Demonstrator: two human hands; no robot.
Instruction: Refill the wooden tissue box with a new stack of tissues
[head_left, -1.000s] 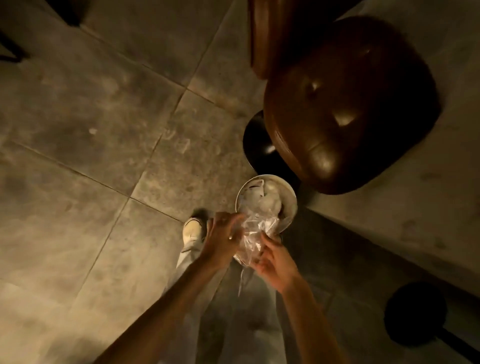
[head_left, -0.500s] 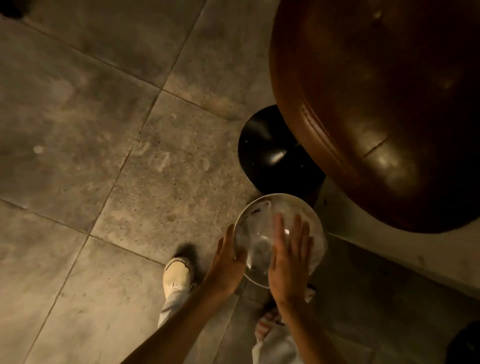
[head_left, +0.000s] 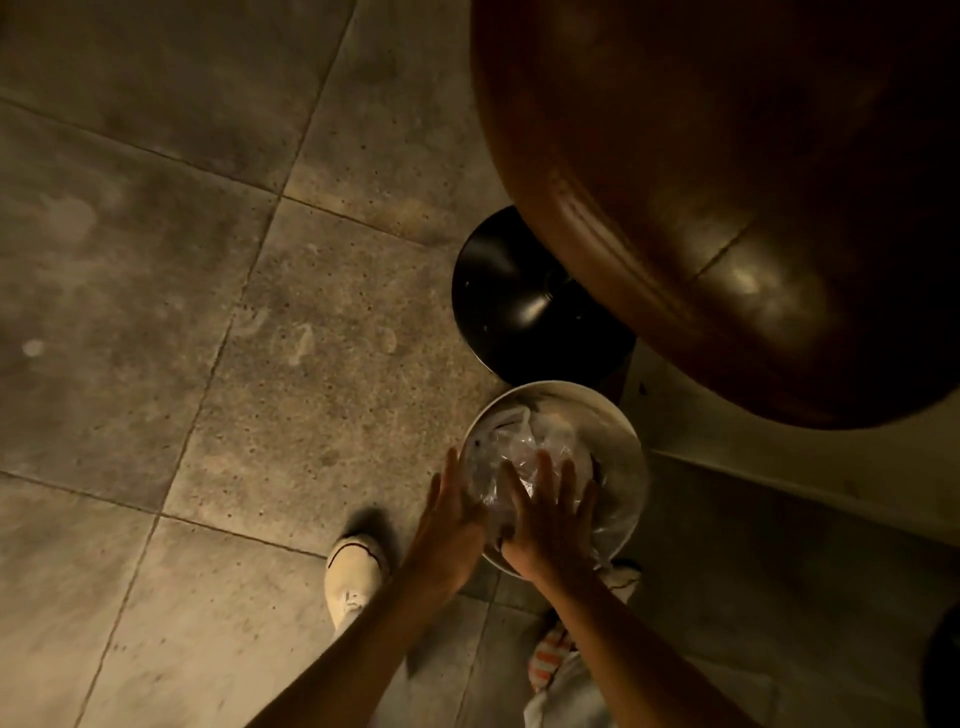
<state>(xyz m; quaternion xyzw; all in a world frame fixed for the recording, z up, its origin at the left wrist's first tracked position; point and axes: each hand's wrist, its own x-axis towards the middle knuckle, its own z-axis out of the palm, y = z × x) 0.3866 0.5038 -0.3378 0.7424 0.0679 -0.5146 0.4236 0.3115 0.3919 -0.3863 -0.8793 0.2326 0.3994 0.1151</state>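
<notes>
Crumpled clear plastic wrapper (head_left: 519, 457) lying inside a round white bin (head_left: 623, 467) on the tiled floor (head_left: 208, 312). Right hand (head_left: 550, 525), fingers spread, presses flat on it; left hand (head_left: 452, 519), open, rests against the bin's left rim.

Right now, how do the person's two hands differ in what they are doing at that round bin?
The left hand rests against the outer edge of the round bin, while the right hand lies over its opening. The left touches the rim; the right, fingers spread, presses on the crumpled clear plastic inside. Both are open, gripping nothing.
</notes>
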